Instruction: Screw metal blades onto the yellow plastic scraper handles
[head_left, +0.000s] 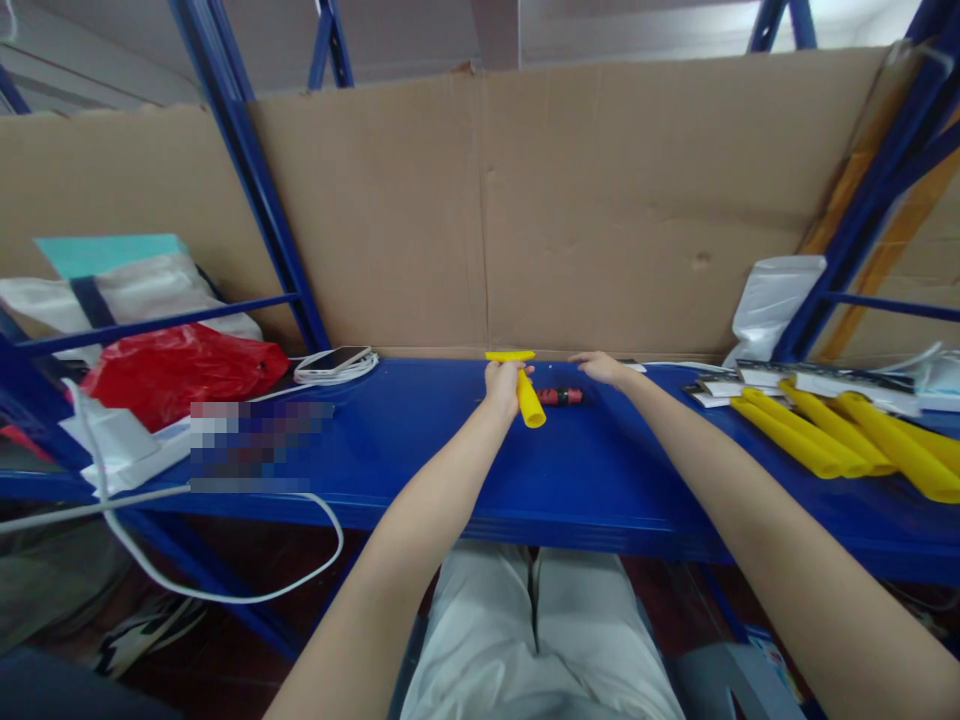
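My left hand (pixel 504 383) is closed around a yellow T-shaped tool with a tube-like handle (pixel 531 400). Its flat crosspiece lies across the top of the hand, and the handle slants down toward me. Just right of the handle, a red and black cylindrical object (pixel 564 397) lies on the blue table. My right hand (pixel 600 367) is over the table's back part, beyond that object and apart from the yellow tool. Its fingers stretch to the left, with nothing visible in them.
Several yellow tube-handled tools (pixel 847 430) lie at the right, by a white plastic bag (pixel 776 305). On the left are a phone (pixel 337 360) on a coiled white cable, a red bag (pixel 184 370) and a blurred patch. A cardboard wall (pixel 600 210) closes the back.
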